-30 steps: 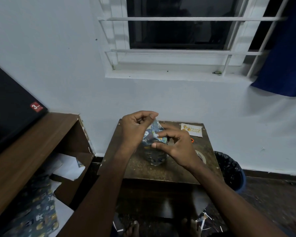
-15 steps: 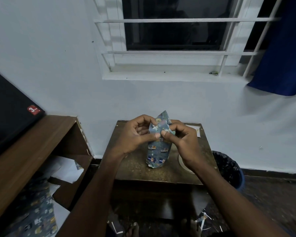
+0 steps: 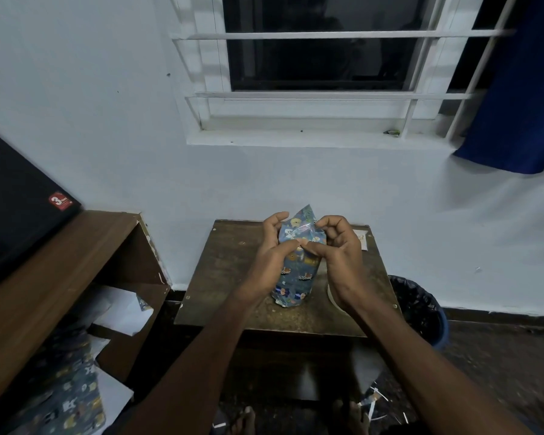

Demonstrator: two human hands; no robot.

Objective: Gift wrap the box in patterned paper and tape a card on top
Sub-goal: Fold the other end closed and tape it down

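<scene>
Standing upright on scuffed wooden table (image 3: pixel 233 277), glossy patterned-paper box (image 3: pixel 297 277), both hands' fingers (image 3: pixel 291 244) pinching its crinkled peak

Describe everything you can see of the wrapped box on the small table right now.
The blue, cartoon-patterned, paper-wrapped box stands upright on its lower end near the middle of the worn brown wooden table. Its bottom end looks folded shut and slightly crumpled. The top end is unfinished: a glossy pointed flap sticks up above the fingers. The left hand and right hand flank the upper part, thumbs and fingertips pinching the paper folds together at the front. No card is on it.
</scene>
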